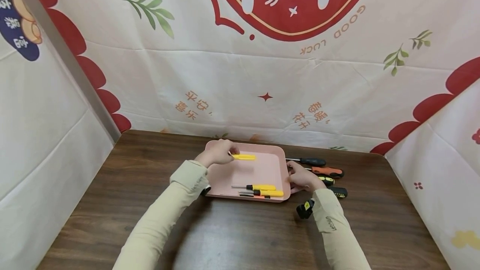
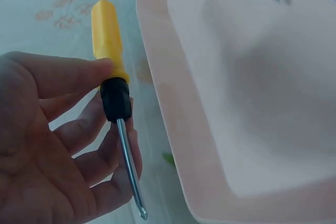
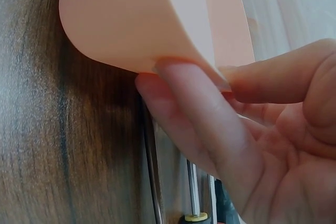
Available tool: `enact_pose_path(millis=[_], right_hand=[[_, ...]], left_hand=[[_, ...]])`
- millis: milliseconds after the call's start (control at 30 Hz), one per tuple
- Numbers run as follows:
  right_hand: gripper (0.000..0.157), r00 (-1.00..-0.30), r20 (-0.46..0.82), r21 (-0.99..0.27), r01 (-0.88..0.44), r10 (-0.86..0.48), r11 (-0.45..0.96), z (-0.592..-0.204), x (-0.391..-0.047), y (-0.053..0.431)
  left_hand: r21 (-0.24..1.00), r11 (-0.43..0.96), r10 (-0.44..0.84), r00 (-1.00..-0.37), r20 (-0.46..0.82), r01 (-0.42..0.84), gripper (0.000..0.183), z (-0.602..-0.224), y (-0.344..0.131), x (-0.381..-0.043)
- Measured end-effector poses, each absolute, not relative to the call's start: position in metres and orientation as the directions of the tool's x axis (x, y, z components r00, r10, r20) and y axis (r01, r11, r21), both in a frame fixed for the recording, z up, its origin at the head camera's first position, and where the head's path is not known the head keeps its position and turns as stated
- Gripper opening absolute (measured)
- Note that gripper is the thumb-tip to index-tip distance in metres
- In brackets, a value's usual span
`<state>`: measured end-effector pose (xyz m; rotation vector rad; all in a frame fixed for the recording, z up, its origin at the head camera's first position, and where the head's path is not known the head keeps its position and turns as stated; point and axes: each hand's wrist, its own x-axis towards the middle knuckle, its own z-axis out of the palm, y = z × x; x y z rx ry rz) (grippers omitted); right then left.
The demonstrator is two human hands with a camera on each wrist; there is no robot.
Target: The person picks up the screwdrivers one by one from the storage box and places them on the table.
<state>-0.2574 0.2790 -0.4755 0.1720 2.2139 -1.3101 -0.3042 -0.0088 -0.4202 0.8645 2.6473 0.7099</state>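
Observation:
My left hand (image 1: pixel 220 152) pinches a yellow-and-black screwdriver (image 2: pixel 106 30) between thumb and fingers, above the far left part of a pink tray (image 1: pixel 258 170). In the left wrist view its metal shaft points toward the bottom, with the tip in sight beyond my fingers. Two more yellow-handled screwdrivers, an upper one (image 1: pixel 263 187) and a lower one (image 1: pixel 271 193), lie in the tray near its front side. My right hand (image 3: pixel 220 114) grips the tray's right wall, thumb on one side and fingers on the other.
Right of the tray, partly behind my right hand, lie a black-handled screwdriver (image 1: pixel 313 161), an orange-and-black handled tool (image 1: pixel 328 172), a yellow-and-black handle (image 1: pixel 327 180) and a dark handle with yellow marks (image 1: pixel 339 192). A printed cloth (image 1: pixel 232 74) hangs behind the wooden table (image 1: pixel 150 166).

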Motion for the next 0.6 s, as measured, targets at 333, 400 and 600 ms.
enact_pose_path(millis=[333, 400, 600], right_hand=[[0.050, -0.827, -0.537, -0.767, 0.395, -0.168, 0.506, -0.476, -0.258, 0.279], [0.051, -0.828, -0.538, -0.767, 0.403, -0.160, 0.499, -0.476, -0.258, 0.278], [0.053, -0.826, -0.535, -0.774, 0.394, -0.178, 0.496, -0.476, -0.259, 0.279]], left_hand=[[0.545, 0.708, 0.560, -0.827, -0.046, 0.449, 0.019, -0.417, -0.046, -0.308], [0.545, 0.712, 0.552, -0.833, -0.045, 0.443, 0.019, -0.416, -0.054, -0.308], [0.517, 0.728, 0.537, -0.844, -0.019, 0.451, 0.019, -0.418, -0.075, -0.307]])
